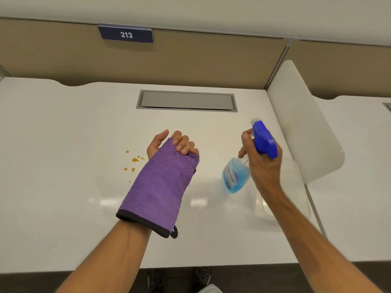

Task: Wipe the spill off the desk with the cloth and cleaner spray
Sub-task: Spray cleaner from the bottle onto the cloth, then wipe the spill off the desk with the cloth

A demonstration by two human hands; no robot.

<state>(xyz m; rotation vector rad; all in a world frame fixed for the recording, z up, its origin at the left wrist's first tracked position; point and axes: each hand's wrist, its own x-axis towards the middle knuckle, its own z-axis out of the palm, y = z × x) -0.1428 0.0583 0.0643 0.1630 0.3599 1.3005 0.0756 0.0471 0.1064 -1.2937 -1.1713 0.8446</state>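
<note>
A purple cloth (158,185) with a dark hem drapes over my left wrist and forearm; my left hand (175,143), palm up, is closed on its top edge above the white desk (63,127). Small orange-brown spill drops (135,160) lie on the desk just left of that hand. My right hand (263,163) grips the neck of a spray bottle (236,177) with blue liquid and a blue trigger head (264,138), held tilted above the desk at the right, nozzle pointing away from me.
A grey cable hatch (187,100) is set into the desk's far middle. A beige partition with a "213" sign (126,34) backs the desk. A white divider panel (300,123) stands at the right edge, a clear container (296,187) beside it. Shoes (179,278) show below the front edge.
</note>
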